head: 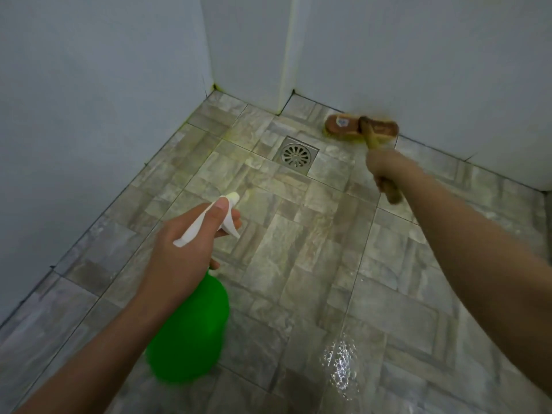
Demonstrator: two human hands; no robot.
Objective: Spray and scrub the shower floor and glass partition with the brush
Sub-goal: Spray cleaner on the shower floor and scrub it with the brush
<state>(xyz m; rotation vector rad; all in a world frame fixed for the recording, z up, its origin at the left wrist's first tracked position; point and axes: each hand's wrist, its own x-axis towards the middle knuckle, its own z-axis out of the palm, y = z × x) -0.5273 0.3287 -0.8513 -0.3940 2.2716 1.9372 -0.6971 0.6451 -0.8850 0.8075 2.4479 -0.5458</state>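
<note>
At the far edge of the shower floor [298, 279], just past the drain [296, 155]: brush [352, 127] pressed to the foot of the wall [418, 70], handle clamped in right hand [380, 167]; green spray bottle [191, 330] gripped in left hand [191, 234], well apart. Best to keep bristles flat, scrub short strokes along grout, spray ahead

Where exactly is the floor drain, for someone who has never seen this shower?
Start at the grey stone-pattern tiled floor and look toward its far side, below the white back wall. Just left of the brown wooden scrub brush head sits a square metal drain. It alone is shiny metal, with a round grate of radial slots.
</note>
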